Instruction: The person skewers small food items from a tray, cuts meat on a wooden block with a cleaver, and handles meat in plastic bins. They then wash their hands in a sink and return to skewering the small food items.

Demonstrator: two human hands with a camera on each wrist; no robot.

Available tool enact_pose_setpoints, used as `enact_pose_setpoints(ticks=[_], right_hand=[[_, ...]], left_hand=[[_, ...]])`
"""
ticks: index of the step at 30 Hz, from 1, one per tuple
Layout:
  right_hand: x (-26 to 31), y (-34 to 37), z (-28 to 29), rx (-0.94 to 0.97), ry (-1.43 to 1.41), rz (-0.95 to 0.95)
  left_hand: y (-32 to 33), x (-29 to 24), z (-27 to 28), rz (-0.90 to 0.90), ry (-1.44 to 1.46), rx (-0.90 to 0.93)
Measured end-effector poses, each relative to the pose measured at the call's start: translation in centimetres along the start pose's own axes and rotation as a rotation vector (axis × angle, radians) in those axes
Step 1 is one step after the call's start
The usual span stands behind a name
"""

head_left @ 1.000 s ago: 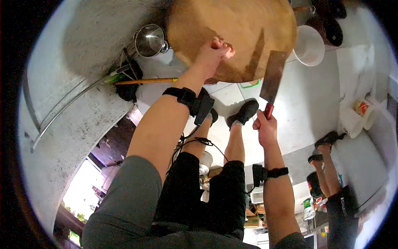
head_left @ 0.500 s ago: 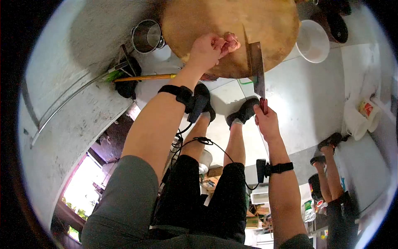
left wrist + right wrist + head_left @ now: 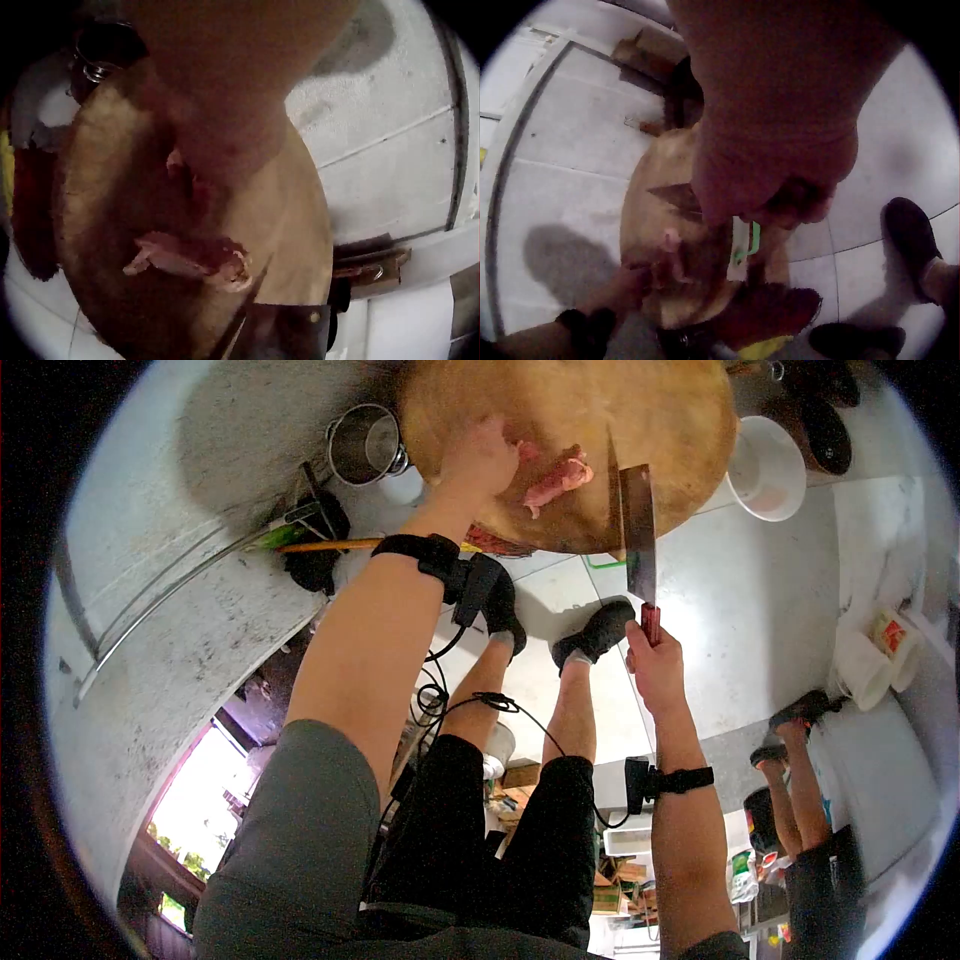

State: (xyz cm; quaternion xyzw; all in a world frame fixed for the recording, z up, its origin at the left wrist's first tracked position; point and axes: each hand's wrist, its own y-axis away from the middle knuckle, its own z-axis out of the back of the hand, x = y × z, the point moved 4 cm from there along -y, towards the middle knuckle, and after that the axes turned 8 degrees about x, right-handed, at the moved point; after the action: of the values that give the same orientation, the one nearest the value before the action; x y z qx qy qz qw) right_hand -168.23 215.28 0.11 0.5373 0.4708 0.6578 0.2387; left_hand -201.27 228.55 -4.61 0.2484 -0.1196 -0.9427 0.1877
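Observation:
A piece of raw meat lies on the round wooden chopping block. To its left, over the block, my left hand has its fingers curled around a smaller bit of raw meat, mostly hidden by the hand. In the left wrist view, pink and dark red parts of that bit show at the fingers. My right hand grips the red handle of a cleaver. Its blade points away from me, the far end overlapping the block's near right edge.
A metal pot stands left of the block, a white basin right of it. A wooden stick lies at the left. Cables hang between my arms. Another person's legs are at the right.
My left hand has let go of the larger piece of meat, which now lies on the block, and has drawn back to the left. The cleaver blade swung left, then slightly right.

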Motion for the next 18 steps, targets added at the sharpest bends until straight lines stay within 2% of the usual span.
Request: enact_pose_setpoints(ticks=[2,3,5,6,9,12,14,18], right_hand=[[0.1,0.0,0.0,-0.001,0.010,0.003],[0.2,0.1,0.1,-0.006,0.022,0.000],[0.4,0.3,0.1,-0.003,0.041,-0.009],[0.5,0.3,0.1,0.000,0.063,-0.014],[1.0,0.7,0.1,0.007,0.161,0.002],[0.8,0.5,-1.2,0.055,0.059,0.073],[0.8,0.0,-2.7,0.064,0.073,0.072],[2.1,-1.0,-6.7,0.111,0.167,0.067]], left_hand=[[0.2,-2.4,1.0,-0.096,-0.194,0.241],[0.3,-2.1,0.7,-0.096,-0.195,0.242],[0.7,-1.5,0.2,-0.242,-0.282,0.073],[0.8,-0.9,-0.1,-0.243,-0.283,0.075],[1.3,0.1,0.2,-0.236,-0.334,0.040],[1.7,0.7,0.5,-0.199,-0.306,0.051],[2.1,1.3,0.8,-0.120,-0.210,-0.011],[2.6,1.7,1.7,-0.090,-0.261,0.038]])
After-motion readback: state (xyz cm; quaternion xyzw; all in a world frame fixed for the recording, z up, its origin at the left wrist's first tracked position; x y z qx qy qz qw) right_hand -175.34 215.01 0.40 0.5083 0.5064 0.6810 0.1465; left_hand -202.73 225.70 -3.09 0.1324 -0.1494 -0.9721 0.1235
